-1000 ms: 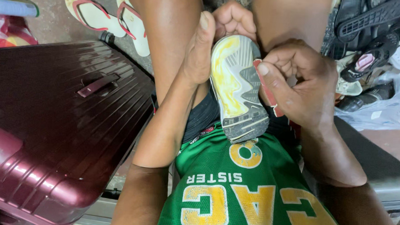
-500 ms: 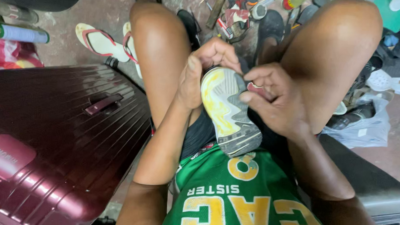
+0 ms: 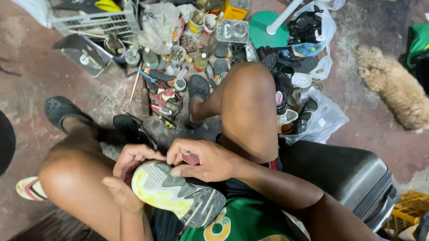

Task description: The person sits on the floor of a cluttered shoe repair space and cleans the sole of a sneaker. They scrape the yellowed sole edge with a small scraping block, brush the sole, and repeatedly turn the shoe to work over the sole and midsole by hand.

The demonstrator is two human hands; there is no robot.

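Sneaker (image 3: 180, 193) sole-up, gripped by left hand (image 3: 128, 172) and right hand (image 3: 205, 161), stained concrete floor (image 3: 23, 73), tool clutter (image 3: 179, 46)

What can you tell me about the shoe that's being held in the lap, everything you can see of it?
The shoe lies sole up across the lap, toe toward the left knee. Its rubbery-looking sole is worn, yellow-stained white at the toe and grey at the heel, with moulded tread. The left hand grips the toe end; the right hand presses on the upper edge. The upper is hidden.
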